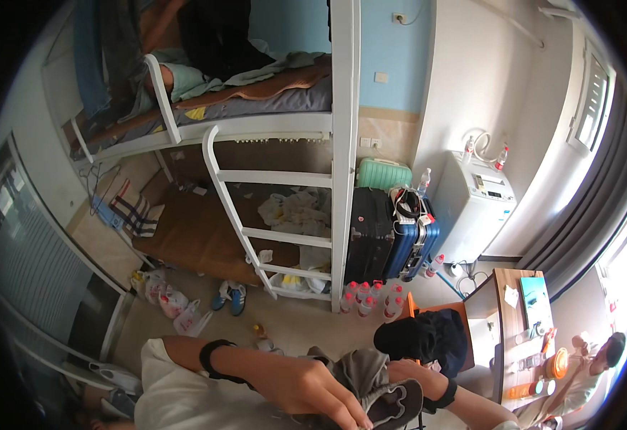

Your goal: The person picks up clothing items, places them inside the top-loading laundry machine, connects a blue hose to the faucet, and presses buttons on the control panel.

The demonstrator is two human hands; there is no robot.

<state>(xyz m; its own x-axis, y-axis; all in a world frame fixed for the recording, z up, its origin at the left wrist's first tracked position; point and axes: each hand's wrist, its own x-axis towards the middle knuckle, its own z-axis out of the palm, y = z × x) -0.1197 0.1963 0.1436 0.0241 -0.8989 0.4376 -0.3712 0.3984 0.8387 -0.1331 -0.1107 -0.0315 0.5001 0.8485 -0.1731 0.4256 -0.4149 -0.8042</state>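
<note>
A grey cloth item (364, 369), perhaps a soft cap though its kind is hard to tell, sits low in the view, right of the middle, up off the floor and between the two hands. Its long axis seems to slant from the bunched cloth at upper left down to a dark, curved rim (415, 398) at lower right, with a pale wavy line inside that rim. The relation that matters most, as I judge it, is this slant against the hands: the left hand (310, 387) lies across the lower left side, back upward, its fingers pointing down and right toward the rim, while the right hand (407, 372) meets the cloth from the upper right. Neither is clearly nearer, since both appear to touch it; the left fingers come closest to the rim's lower end. The left hand looks closed over the item's edge, its thumb out of sight; the right hand's fingers are hidden by the cloth, so I cannot tell how tightly it grips. Just beyond, to the right, black clothing (428, 337) drapes over an orange chair (460, 313), then comes a wooden desk (508, 315), with another person (593, 376) past it. Farther ahead stand red-capped bottles (366, 307), a black suitcase (369, 236) and a bunk ladder (249, 233)
</note>
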